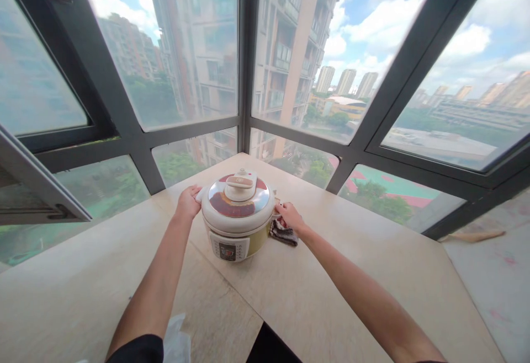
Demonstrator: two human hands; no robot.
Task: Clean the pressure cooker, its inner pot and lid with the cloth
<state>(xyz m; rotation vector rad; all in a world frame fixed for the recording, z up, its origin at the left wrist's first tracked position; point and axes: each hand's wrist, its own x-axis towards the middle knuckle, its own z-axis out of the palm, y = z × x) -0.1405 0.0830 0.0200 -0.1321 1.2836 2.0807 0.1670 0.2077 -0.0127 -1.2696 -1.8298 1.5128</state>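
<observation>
By the windows (194, 59) here, left hand (188, 203) and right hand (289, 215) grip the cooker (237, 219) with their fingers (281, 208), a cloth (284, 234) beside it

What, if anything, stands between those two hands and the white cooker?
Nothing visible: the left hand and right hand are at the sides of the cooker. A cloth lies beside the cooker, near the right hand, but not in its way.

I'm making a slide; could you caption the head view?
Left hand and right hand at opposite sides of an electric cooker with a patterned cloth beside it on a windowside counter.
</observation>
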